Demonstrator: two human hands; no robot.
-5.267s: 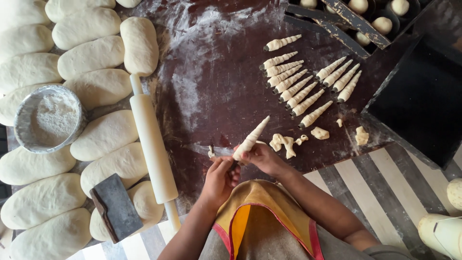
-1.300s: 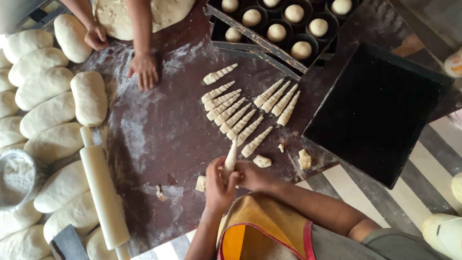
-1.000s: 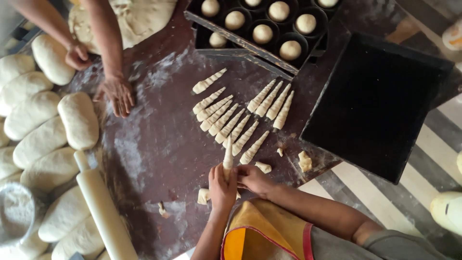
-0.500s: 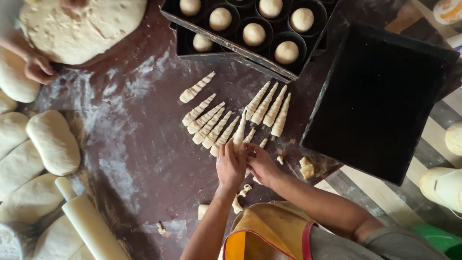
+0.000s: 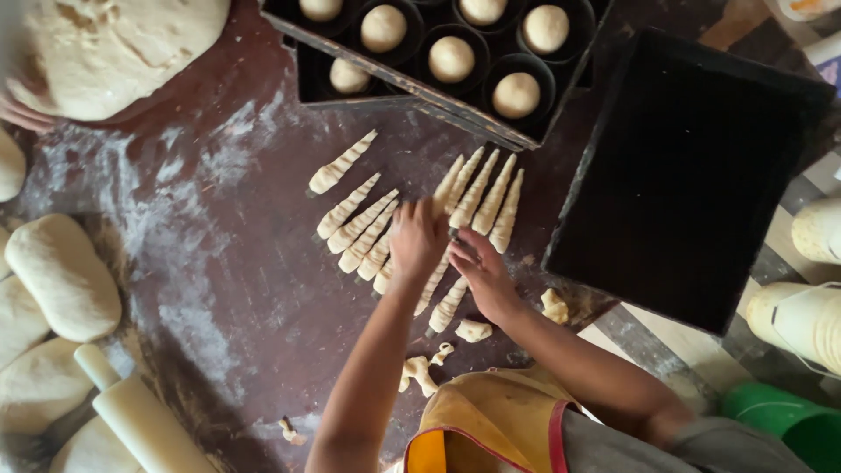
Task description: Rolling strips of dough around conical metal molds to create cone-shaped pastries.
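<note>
Counted: about eleven ridged dough cones (image 5: 355, 229) in two fanned groups on floured dark worktop (image 5: 219, 289); five dough balls (image 5: 452, 58) in round moulds of black tray (image 5: 412, 88); one empty black square pan (image 5: 692, 175); one rolling pin (image 5: 140, 420); several loaf-shaped dough pieces (image 5: 61, 276). Left hand (image 5: 419, 241) lay flat over cone row, fingers loose, gripping nothing visible. Right hand (image 5: 482, 276) rested beside it, fingers spread on cone (image 5: 448, 305). Cones pale, spiral-ribbed, tapered. Dough scraps (image 5: 419, 372) near apron. Large dough slab (image 5: 105, 48) top left.
</note>
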